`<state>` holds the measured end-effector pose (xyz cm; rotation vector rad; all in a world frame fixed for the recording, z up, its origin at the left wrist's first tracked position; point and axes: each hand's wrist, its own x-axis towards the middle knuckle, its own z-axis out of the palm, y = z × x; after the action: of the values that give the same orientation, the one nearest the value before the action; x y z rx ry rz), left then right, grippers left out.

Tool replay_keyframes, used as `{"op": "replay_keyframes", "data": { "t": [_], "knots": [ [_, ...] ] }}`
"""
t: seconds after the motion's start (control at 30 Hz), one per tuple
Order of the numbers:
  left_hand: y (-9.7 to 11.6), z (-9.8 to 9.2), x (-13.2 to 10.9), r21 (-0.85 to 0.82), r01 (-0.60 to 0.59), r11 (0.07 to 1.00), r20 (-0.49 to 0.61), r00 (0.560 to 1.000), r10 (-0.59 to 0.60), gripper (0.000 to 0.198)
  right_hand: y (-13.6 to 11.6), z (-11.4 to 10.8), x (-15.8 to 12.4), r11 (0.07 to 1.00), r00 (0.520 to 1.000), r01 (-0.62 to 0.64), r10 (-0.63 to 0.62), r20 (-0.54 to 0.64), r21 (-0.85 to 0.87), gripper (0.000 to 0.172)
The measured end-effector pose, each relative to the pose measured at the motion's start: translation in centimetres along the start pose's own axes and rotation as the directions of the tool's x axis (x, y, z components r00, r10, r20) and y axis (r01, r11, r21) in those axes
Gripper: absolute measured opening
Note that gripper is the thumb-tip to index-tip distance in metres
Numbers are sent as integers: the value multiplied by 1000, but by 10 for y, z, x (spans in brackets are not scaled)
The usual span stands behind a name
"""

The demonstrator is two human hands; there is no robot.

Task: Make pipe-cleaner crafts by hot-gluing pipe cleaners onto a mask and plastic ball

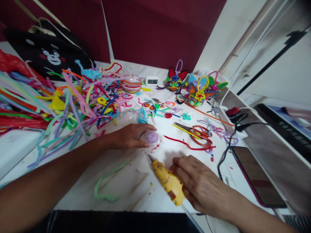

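My left hand (131, 136) is closed around the side of a clear plastic ball (157, 139) low over the table. On the ball sits a coiled purple pipe-cleaner disc (152, 137), with small red bits below it. In my right hand (194, 179) is a yellow hot glue gun (167, 181), its metal nozzle pointing up and left, just short of the ball. A clear glue stick (190, 218) runs out of its back end. A red pipe cleaner (187, 144) lies right of the ball, and a pale green one (104, 187) lies near the front.
Orange-handled scissors (195, 132) lie to the right, a phone (259, 176) beyond. Loose pipe cleaners (73, 100) heap at left. Decorated ball figures (175, 81), a striped ball (131, 84) and a small digital clock (152, 80) stand at the back. A black cable (224, 155) runs down the right.
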<state>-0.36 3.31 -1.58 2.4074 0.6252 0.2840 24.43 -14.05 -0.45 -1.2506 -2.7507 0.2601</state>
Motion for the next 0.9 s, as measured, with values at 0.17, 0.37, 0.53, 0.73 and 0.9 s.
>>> {"op": "replay_keyframes", "data": {
  "t": [0.17,0.37,0.53,0.73,0.9],
  "knots": [
    [-4,3,-4,-69,16,997,-5,1000,-16,51,8,-7,-13,986,996,-73,80,-39,153,55],
    [-5,6,-4,-92,5,996,-26,1000,-7,51,14,-6,-17,973,985,-96,123,-119,209,54],
    [-4,6,-5,-108,9,994,-27,1000,-12,51,14,-3,-11,971,981,-74,111,-156,226,48],
    [-7,9,-6,-83,4,997,-69,998,-10,51,17,-6,-16,969,987,-126,144,-69,214,47],
    [-4,10,-8,-73,19,997,-100,995,-26,51,20,-13,-17,951,994,-109,105,31,288,45]
  ]
}}
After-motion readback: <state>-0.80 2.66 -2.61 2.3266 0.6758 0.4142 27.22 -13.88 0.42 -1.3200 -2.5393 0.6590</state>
